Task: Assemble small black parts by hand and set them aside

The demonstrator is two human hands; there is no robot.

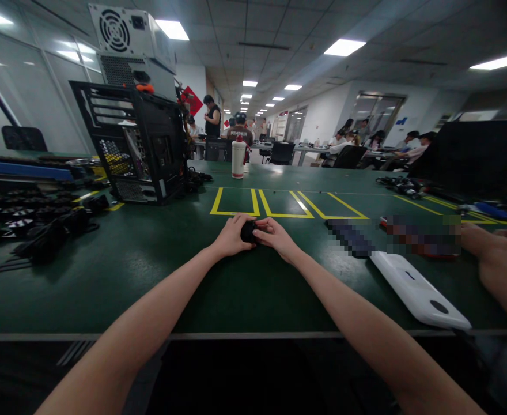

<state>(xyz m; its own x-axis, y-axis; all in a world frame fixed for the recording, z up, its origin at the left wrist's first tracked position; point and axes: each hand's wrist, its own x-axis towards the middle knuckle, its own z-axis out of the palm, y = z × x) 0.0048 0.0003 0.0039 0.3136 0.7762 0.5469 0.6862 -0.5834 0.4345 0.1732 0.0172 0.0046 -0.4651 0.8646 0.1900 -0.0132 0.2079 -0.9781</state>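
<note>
Between my hands is a small black rounded object (248, 231), too dark and small to name. My left hand (231, 236) curls around its left side, fingers over the top and thumb below. From the right, my right hand (275, 235) pinches its edge with thumb and fingers together. Both hands rest low over the green table (236, 294), just in front of the yellow tape rectangles (253, 214). My fingers cover part of the object.
At left stand an open black computer case (150, 144) with power supplies (128, 40) on top, and a pile of black cables (50, 236). A white cup (238, 158) stands farther back. Rightward lie a white device (417, 288) and another person's arm (504, 268).
</note>
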